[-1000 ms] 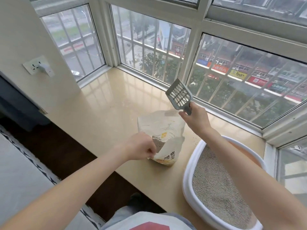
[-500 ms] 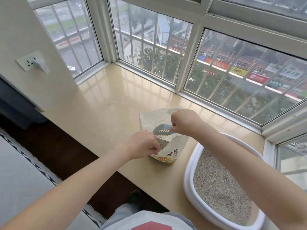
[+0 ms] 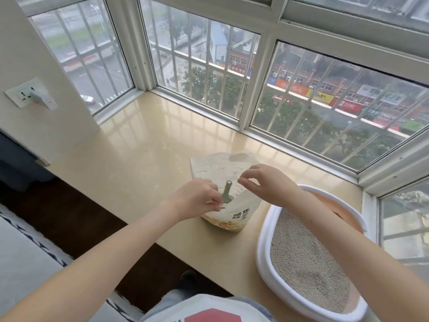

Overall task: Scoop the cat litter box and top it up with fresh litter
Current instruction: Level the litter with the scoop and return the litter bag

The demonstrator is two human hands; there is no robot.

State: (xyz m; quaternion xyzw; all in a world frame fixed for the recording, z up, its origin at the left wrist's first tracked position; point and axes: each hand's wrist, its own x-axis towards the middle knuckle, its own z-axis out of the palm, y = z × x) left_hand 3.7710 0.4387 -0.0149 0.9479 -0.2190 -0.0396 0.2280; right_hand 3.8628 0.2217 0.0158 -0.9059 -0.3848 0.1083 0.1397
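Observation:
A cream litter bag stands open on the beige window ledge. The grey scoop stands inside it, handle up, with its head buried out of sight. My left hand pinches the bag's near rim. Just above the bag's mouth hovers my right hand, fingers loosely curled and holding nothing. The white litter box, filled with grey litter, sits on the ledge to the right of the bag.
Barred windows close off the ledge at the back and right. A wall socket with a plug is on the left wall. Dark floor and a patterned rug lie below the ledge's front edge.
My right hand lowered the raised scoop into the bag, let go of it and drew back above the opening. My left hand kept its hold on the bag's rim.

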